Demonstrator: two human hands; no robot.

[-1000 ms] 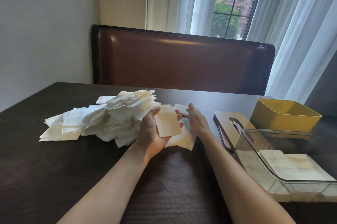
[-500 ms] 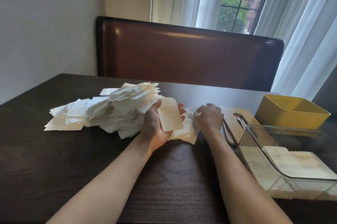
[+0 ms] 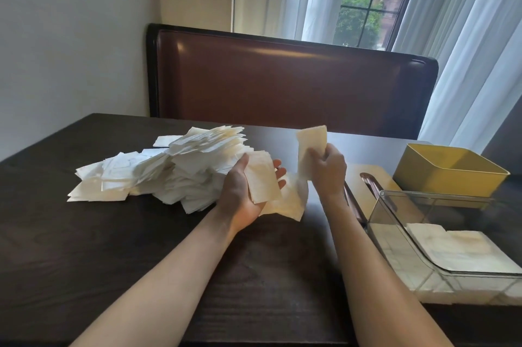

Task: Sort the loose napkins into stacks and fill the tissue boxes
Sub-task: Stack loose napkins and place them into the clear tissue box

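1. A loose heap of white paper napkins (image 3: 175, 168) sprawls across the left half of a dark wooden table (image 3: 84, 247), unsorted and plainly the bulk of the job (a few flat ones trail off its near-left edge).

2. Just right of the heap, the left hand (image 3: 248, 191) lies palm up, fingers spread and lightly curled, thumb up along the left edge of the small stack of napkins (image 3: 262, 180) cradled in it; a few more loose sheets lie on the table directly beneath.

3. The right hand (image 3: 327, 168), raised clear of the table, pinches a single napkin (image 3: 310, 146) between thumb and curled fingers, the sheet standing upright and apart from the left hand's stack.

4. Judged from this, the step in hand is stack-building: the lifted sheet looks bound for the pile in the left palm. That move calls for squaring its edges to the stack and laying it flat without the thin paper folding over.

5. Farther right lies a pale wooden lid (image 3: 364, 185) with a slotted opening, and behind it stands an open yellow tissue box (image 3: 446, 177).

6. At the right edge, a clear plastic tissue box (image 3: 401, 233) already holds flat napkins on its floor (well short of full), so filling has begun but most of the sorting remains.
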